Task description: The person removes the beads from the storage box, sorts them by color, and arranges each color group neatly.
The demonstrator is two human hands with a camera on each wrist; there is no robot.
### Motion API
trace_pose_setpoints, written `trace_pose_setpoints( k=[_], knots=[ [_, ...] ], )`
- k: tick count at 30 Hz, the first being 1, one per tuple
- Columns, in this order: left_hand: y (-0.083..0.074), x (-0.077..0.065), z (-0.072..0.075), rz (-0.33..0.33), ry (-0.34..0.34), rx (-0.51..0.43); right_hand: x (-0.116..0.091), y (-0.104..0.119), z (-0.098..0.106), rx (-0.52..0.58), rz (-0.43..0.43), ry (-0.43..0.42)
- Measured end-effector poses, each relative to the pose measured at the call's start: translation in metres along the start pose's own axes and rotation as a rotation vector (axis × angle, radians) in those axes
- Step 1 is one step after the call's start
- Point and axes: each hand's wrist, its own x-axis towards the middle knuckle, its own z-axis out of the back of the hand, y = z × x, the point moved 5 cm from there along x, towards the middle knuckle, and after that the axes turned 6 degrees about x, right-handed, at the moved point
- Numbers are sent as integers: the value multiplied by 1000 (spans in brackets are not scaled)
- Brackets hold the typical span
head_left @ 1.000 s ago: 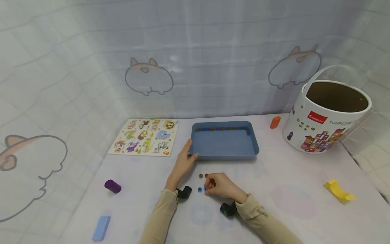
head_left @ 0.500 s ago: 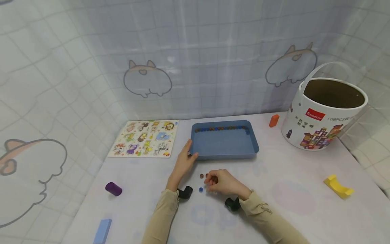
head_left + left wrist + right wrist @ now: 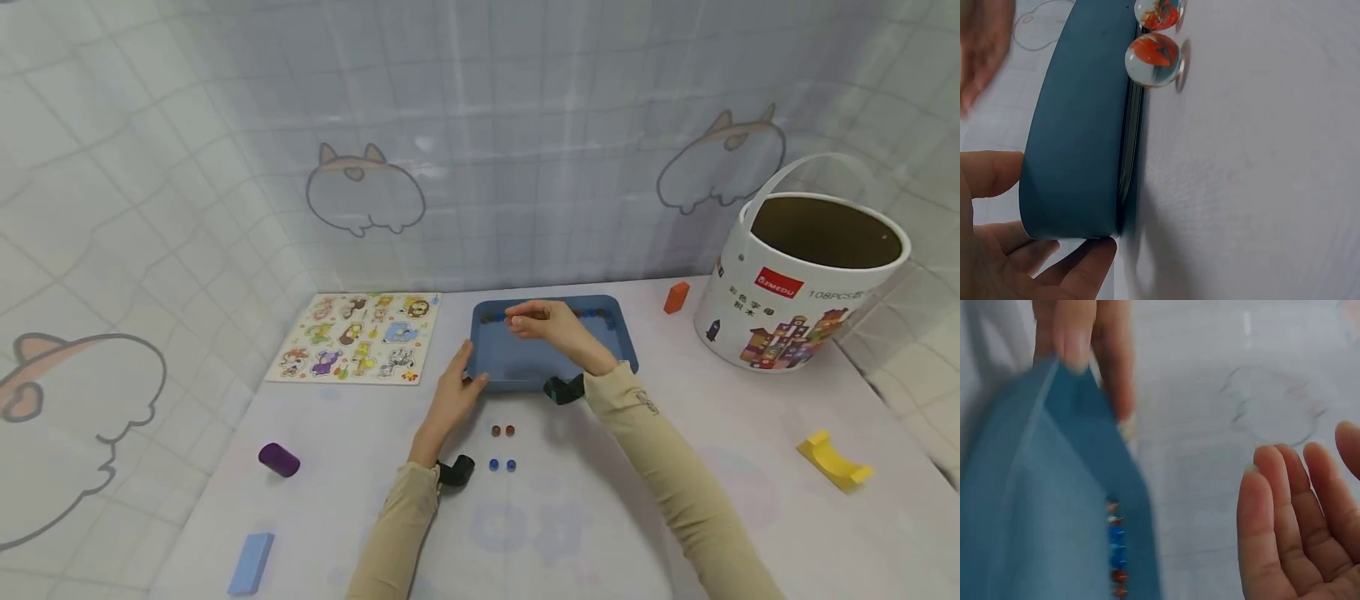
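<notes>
My left hand grips the near left corner of a blue tray, thumb against the front wall and fingers round the side. Over the tray's far part hovers my right hand; its relaxed fingers hold nothing in the right wrist view. A row of orange-red and blue marbles runs along the tray's far wall, bending toward me at the right end; my right hand covers its middle in the head view. Before the tray lie two orange-red marbles and two blue marbles.
An animal puzzle board lies left of the tray. A purple cylinder and light blue block are farther left. To the right stand an orange block, a white bucket and a yellow arched block.
My right hand has left the blue marbles on the table and moved forward and up over the tray. The left hand stays at the tray's corner.
</notes>
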Motion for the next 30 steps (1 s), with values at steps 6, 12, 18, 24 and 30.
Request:
trace_pose_setpoints(
  k=[6, 12, 18, 24, 30],
  knots=[
    [1, 2, 0, 13, 10, -24, 54, -28, 5, 48, -91, -23],
    [5, -1, 0, 16, 5, -36, 88, -55, 3, 43, -224, -58],
    [6, -5, -4, -11, 3, -40, 99, -66, -1, 37, -302, -97],
    [1, -4, -1, -22, -10, -43, 106, -67, -4, 1, -321, -155],
    [1, -3, -1, -32, 1, -40, 112, -72, -9, -24, -334, -203]
  ],
)
